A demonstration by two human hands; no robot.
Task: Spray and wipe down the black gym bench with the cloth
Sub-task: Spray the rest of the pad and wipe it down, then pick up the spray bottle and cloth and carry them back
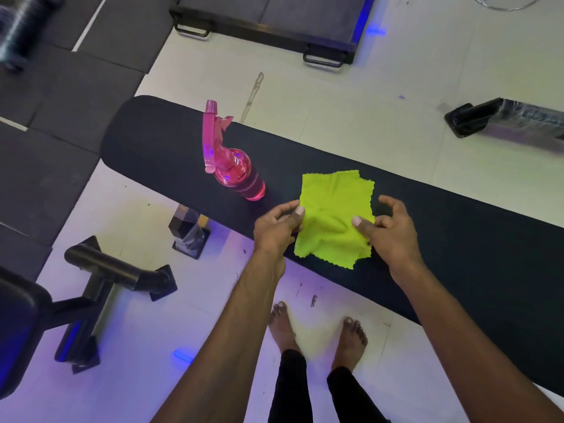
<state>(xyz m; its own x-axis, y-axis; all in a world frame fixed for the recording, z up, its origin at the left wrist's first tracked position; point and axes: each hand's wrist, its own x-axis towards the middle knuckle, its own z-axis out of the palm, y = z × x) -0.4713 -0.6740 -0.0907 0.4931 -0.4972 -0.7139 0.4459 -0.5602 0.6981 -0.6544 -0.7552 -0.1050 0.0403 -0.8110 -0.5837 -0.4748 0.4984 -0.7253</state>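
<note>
A long black gym bench (158,148) runs from upper left to lower right. A lime-green cloth (334,209) lies folded on its near half. My left hand (279,224) pinches the cloth's left edge between thumb and fingers. My right hand (389,227) presses its thumb on the cloth's right side, with the other fingers spread above the bench. A pink see-through spray bottle (235,166) stands on the bench to the left of the cloth, nozzle pointing away from me. Neither hand touches the bottle.
My bare feet (317,328) stand on the pale floor just in front of the bench. A black bench frame (110,276) sits at lower left, dark floor mats (61,87) at left, a black platform (268,22) at the top and a wrapped black bar (503,120) at right.
</note>
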